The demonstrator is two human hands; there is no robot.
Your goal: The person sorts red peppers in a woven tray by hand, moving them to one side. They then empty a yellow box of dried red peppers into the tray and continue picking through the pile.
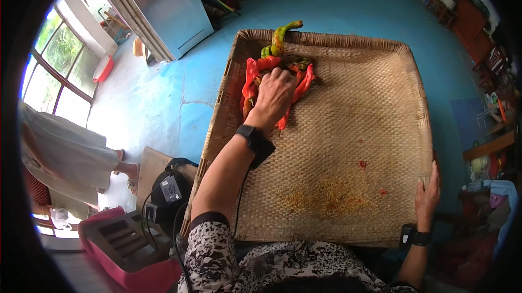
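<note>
A large square woven tray (348,103) with a raised rim lies in front of me. In its far left corner is a small heap of long red peppers (302,84), some of them darker. A green-and-yellow pepper (279,38) lies against the far rim, its end sticking up over it. My left hand (277,93) reaches into the heap with its fingers curled down round peppers; the fingertips are hidden. At the tray's right side my right hand (428,192) grips the rim, thumb inside and fingers outside. Yellow seeds (326,198) and a few red scraps (363,164) lie on the near part of the weave.
To the left stands a pink-edged chair (130,244), near a black bag (168,184) with cables. Another person in a pale skirt (70,141) is at the far left. A metal door (168,10) stands beyond. Furniture and clutter (489,97) line the right side.
</note>
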